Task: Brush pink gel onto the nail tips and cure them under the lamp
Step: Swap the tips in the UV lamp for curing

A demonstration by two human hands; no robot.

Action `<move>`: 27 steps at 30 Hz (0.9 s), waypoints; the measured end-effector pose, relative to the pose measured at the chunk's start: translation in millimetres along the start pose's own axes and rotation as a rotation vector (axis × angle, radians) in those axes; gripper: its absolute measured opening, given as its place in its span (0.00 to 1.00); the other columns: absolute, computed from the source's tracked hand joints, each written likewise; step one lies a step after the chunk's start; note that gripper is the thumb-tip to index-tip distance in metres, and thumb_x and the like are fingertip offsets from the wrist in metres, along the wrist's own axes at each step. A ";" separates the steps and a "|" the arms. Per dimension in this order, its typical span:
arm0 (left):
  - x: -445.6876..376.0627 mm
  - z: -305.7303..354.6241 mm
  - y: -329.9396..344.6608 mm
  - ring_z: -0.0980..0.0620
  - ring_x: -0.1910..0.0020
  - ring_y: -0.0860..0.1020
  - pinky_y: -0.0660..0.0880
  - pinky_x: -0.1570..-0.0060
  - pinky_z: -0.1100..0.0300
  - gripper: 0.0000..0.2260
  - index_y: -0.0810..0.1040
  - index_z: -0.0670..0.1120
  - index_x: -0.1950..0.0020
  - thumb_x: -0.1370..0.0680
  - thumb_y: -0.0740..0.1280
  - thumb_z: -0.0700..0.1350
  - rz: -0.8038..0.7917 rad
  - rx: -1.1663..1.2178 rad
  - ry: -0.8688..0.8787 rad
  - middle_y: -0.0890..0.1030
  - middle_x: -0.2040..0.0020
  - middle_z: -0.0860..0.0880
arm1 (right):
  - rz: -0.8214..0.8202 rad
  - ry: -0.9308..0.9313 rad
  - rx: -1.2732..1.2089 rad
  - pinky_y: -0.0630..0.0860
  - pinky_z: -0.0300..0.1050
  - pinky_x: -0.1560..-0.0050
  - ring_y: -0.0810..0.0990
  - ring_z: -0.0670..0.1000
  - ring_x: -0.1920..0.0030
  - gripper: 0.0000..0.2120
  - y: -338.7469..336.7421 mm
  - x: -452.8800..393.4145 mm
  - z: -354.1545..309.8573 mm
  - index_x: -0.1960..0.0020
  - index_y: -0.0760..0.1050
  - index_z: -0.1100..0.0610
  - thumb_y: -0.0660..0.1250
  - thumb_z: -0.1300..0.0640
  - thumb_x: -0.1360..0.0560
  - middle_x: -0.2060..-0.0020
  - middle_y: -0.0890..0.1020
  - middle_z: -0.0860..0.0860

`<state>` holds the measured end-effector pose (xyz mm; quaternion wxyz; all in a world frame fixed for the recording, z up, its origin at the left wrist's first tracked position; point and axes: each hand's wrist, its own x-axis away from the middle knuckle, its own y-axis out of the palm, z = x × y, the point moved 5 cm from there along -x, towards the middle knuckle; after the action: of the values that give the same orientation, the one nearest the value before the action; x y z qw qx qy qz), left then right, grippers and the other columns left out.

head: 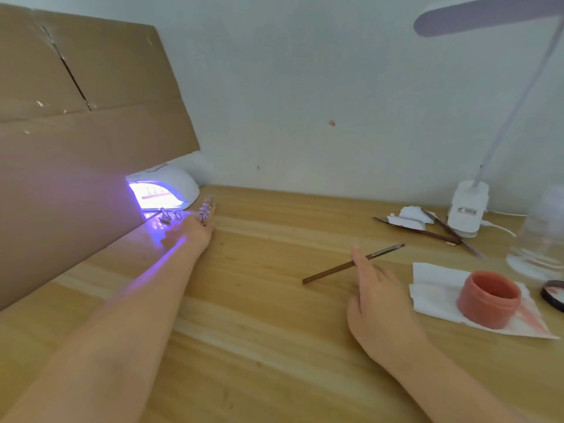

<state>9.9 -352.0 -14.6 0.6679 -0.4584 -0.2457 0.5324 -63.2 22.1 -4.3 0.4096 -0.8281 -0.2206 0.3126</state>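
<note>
While the right hand (377, 288) pinches the brush (354, 264), the left hand (189, 233) grips the nail-tip strip (207, 209) just right of the lit lamp (166, 190), its long axis pointing away.

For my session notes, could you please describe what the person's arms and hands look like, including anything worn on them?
Both forearms are bare, with no sleeves in view. The left hand and the right hand show no gloves, rings, watch or bracelet. Violet light from the curing lamp streaks along the left forearm. The fingertips are too blurred to show any polish.
</note>
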 end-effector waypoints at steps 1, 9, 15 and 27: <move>-1.3 2.0 0.4 0.40 0.35 0.71 0.68 0.38 0.50 0.16 0.79 0.53 0.43 0.23 0.62 0.60 0.010 -0.029 0.002 0.73 0.33 0.42 | 0.006 -0.003 0.013 0.63 0.38 0.40 0.64 0.48 0.35 0.34 -0.5 0.1 -0.5 0.23 0.46 0.53 0.58 0.61 0.24 0.38 0.71 0.48; 1.4 11.1 -4.3 0.42 0.48 0.78 0.72 0.46 0.53 0.17 0.81 0.46 0.56 0.23 0.62 0.58 0.075 0.050 0.057 0.80 0.51 0.45 | 0.013 -0.062 -0.008 0.60 0.34 0.40 0.62 0.46 0.33 0.33 -2.8 1.2 -3.6 0.24 0.53 0.51 0.58 0.64 0.26 0.36 0.72 0.47; 16.5 7.2 -9.1 0.44 0.57 0.76 0.70 0.54 0.56 0.14 0.78 0.47 0.62 0.24 0.64 0.55 0.044 0.163 0.025 0.77 0.63 0.48 | 0.038 -0.090 -0.036 0.61 0.36 0.39 0.65 0.46 0.34 0.31 -6.0 2.9 -6.0 0.26 0.60 0.52 0.59 0.66 0.27 0.40 0.76 0.47; 79.9 52.6 -45.4 0.55 0.74 0.64 0.59 0.74 0.63 0.16 0.81 0.37 0.47 0.25 0.69 0.49 -0.015 0.689 0.102 0.66 0.74 0.54 | 0.169 -0.027 -0.132 0.73 0.45 0.49 0.77 0.51 0.54 0.19 -32.0 10.9 -17.4 0.40 0.78 0.51 0.59 0.66 0.26 0.56 0.81 0.52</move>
<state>14.0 -259.3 36.5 0.7987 -0.2301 -0.0212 0.5555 -46.8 37.6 26.3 0.3230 -0.8648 -0.1756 0.3421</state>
